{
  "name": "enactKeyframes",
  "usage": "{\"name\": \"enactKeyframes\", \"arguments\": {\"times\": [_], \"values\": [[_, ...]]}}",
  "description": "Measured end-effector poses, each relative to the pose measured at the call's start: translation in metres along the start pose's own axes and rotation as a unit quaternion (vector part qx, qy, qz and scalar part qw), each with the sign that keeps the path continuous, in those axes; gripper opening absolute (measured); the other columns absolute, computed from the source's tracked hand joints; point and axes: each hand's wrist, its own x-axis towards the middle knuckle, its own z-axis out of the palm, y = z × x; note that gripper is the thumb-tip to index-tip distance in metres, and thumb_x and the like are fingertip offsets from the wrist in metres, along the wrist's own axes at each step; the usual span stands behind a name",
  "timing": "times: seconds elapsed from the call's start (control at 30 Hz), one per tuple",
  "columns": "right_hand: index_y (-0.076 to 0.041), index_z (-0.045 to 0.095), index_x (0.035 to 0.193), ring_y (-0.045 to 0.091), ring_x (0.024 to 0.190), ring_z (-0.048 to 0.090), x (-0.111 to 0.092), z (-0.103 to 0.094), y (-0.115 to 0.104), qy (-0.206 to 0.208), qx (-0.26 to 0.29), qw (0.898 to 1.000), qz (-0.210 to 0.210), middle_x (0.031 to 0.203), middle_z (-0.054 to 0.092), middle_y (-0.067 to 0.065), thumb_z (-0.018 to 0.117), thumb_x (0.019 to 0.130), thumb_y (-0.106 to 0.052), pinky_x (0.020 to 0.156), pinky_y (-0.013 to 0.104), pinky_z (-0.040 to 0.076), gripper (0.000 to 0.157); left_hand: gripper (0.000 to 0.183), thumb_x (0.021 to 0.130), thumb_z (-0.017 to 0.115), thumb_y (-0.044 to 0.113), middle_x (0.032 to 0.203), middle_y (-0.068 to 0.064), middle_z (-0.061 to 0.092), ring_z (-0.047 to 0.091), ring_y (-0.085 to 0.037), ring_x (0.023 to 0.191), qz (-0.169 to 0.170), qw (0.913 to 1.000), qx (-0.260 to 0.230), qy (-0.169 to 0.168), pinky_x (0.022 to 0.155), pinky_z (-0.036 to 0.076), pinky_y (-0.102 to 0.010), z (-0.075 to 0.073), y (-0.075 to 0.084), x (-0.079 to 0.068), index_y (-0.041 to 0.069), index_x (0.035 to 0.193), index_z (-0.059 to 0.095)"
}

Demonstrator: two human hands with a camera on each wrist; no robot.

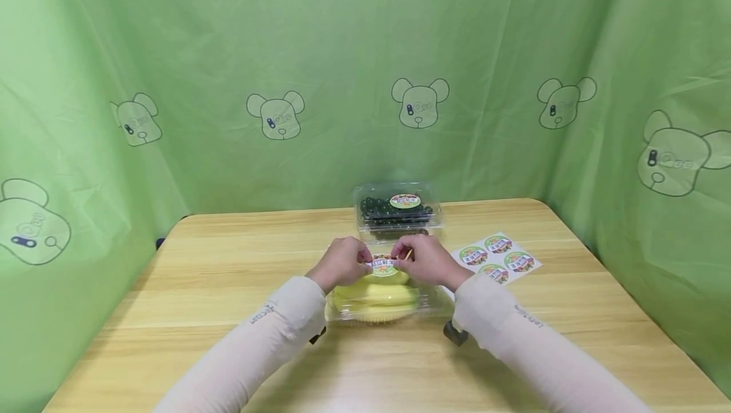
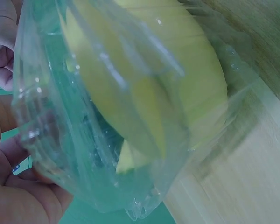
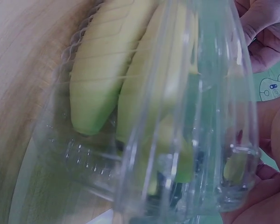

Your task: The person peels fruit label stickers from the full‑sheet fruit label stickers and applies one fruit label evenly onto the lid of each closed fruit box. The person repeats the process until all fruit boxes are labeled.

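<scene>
Over the lid of a clear plastic box (image 1: 435,308) of yellow bananas (image 1: 374,297), both hands hold an oval printed sticker (image 1: 383,266) by opposite edges. My left hand (image 1: 341,262) pinches its left edge with thumb and fingertips. On the other side, my right hand (image 1: 425,259) pinches the right edge. Whether the sticker touches the lid cannot be told. Both wrist views look through the box's ribbed side at the bananas (image 3: 102,65), with fingers behind the lid; the sticker is mostly hidden there.
Just behind stands another clear box (image 1: 368,196) with dark grapes (image 1: 379,209) and an oval label (image 1: 405,201) on its lid. A white sheet (image 1: 495,259) of several round stickers lies right of the hands on the wooden table (image 1: 240,254). Green curtains (image 1: 342,32) surround the table.
</scene>
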Motion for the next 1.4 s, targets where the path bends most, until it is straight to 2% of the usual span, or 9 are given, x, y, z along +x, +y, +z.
{"name": "enactKeyframes", "arguments": {"times": [0.3,0.57,1.1,1.2,1.27,1.33,1.4], "values": [[-0.008,0.067,0.085,0.011,0.062,0.055,0.000,0.000,0.000,0.003,0.002,1.000,-0.004,0.074,0.061,-0.004,0.075,0.081,-0.003,0.059,0.027,0.050,0.009,0.005,0.081,0.076,0.009,0.079,0.001,0.065,0.058,-0.016,0.077,0.006,0.9998,0.007,0.017,0.076,0.051,-0.031,0.000,-0.003,0.000,0.008,0.085,0.073],[-0.007,0.067,0.085,0.011,0.064,0.055,0.000,-0.001,-0.001,0.002,0.004,1.000,-0.003,0.074,0.061,-0.004,0.074,0.081,-0.003,0.060,0.026,0.050,0.009,0.004,0.081,0.075,0.008,0.078,0.001,0.065,0.058,-0.016,0.076,0.008,0.9998,0.004,0.016,0.075,0.051,-0.031,0.000,-0.004,-0.001,0.008,0.084,0.073],[-0.005,0.067,0.088,0.011,0.066,0.056,-0.002,-0.005,-0.003,0.006,0.013,1.000,0.000,0.076,0.062,-0.002,0.072,0.084,-0.003,0.061,0.027,0.051,0.007,0.006,0.086,0.073,0.015,0.073,0.002,0.060,0.055,-0.015,0.069,-0.009,0.9997,-0.021,0.005,0.062,0.049,-0.028,-0.001,-0.005,0.000,0.010,0.084,0.070],[-0.003,0.067,0.093,0.012,0.068,0.056,-0.004,-0.006,-0.003,0.017,0.019,1.000,0.007,0.078,0.061,-0.001,0.069,0.086,-0.004,0.064,0.027,0.052,0.007,0.008,0.087,0.071,0.017,0.079,0.000,0.062,0.057,-0.017,0.074,-0.003,0.9994,-0.027,0.022,0.067,0.051,-0.030,-0.002,-0.007,-0.001,0.009,0.086,0.070],[-0.002,0.067,0.097,0.013,0.070,0.056,-0.005,-0.006,-0.002,0.039,0.024,0.999,0.012,0.079,0.061,-0.001,0.067,0.088,-0.004,0.065,0.028,0.052,0.009,0.010,0.089,0.069,0.019,0.084,-0.003,0.063,0.058,-0.019,0.079,-0.001,0.9984,-0.036,0.045,0.071,0.051,-0.033,-0.003,-0.008,-0.002,0.009,0.090,0.070],[-0.002,0.066,0.101,0.015,0.073,0.058,-0.007,-0.007,-0.002,0.071,0.031,0.997,0.016,0.081,0.062,0.001,0.065,0.089,-0.004,0.067,0.028,0.053,0.012,0.011,0.090,0.067,0.018,0.090,-0.005,0.064,0.057,-0.020,0.081,-0.002,0.9955,-0.053,0.079,0.075,0.051,-0.035,-0.003,-0.011,-0.005,0.008,0.095,0.069],[-0.001,0.065,0.105,0.017,0.077,0.060,-0.008,-0.007,-0.001,0.109,0.043,0.993,0.016,0.086,0.064,0.005,0.063,0.089,-0.002,0.070,0.030,0.054,0.016,0.013,0.091,0.064,0.015,0.096,-0.008,0.063,0.057,-0.021,0.081,-0.011,0.9887,-0.086,0.123,0.076,0.051,-0.037,-0.001,-0.014,-0.008,0.006,0.100,0.067]]}}
